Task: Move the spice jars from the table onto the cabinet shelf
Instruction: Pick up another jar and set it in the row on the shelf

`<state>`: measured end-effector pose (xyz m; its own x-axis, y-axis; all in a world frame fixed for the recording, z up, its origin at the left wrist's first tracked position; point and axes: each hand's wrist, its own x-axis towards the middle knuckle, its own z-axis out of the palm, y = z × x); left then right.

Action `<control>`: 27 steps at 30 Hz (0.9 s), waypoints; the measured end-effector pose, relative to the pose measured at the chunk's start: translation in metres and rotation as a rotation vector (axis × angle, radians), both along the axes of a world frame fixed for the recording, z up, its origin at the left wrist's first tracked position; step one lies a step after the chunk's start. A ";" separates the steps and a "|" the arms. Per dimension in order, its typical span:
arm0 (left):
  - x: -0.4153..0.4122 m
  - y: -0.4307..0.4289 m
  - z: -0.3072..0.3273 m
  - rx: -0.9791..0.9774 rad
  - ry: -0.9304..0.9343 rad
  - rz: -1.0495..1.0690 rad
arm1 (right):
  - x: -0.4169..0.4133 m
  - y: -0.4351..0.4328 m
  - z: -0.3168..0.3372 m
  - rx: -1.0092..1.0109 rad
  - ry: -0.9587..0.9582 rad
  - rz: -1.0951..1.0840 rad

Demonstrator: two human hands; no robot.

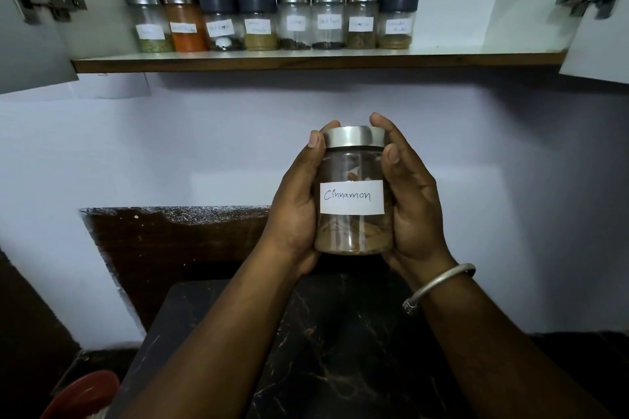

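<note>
Both hands hold one glass jar (354, 190) upright in the air, above the dark marbled counter (340, 350) and well below the cabinet shelf (306, 59). The left hand (296, 204) wraps the jar's left side, thumb up by the lid; the right hand (413, 204) cups the right side, fingertips curling over the lid's far edge. Each grip is closed on the jar. The lid (355, 137) is brushed metal, and a white label (352, 197) reads "Cinnamon" (handwritten); brown sticks and bits fill the lower part. A silver bangle (439, 286) sits on the right wrist.

On the shelf stand eight jars in a row (272, 22), side by side, each with a white label too blurred to read. Five have metal lids and three have dark lids; the second from the left holds orange powder. The cabinet doors (30, 27) hang open on both sides, hinges showing. A red object (81, 395) shows at the lower left corner.
</note>
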<state>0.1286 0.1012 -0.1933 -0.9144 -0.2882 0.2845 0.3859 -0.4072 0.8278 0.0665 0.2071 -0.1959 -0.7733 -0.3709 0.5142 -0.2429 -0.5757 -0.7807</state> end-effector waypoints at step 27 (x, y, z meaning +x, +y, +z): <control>-0.211 -0.053 0.161 -1.187 0.215 0.630 | -0.203 0.033 0.200 0.652 0.568 -0.751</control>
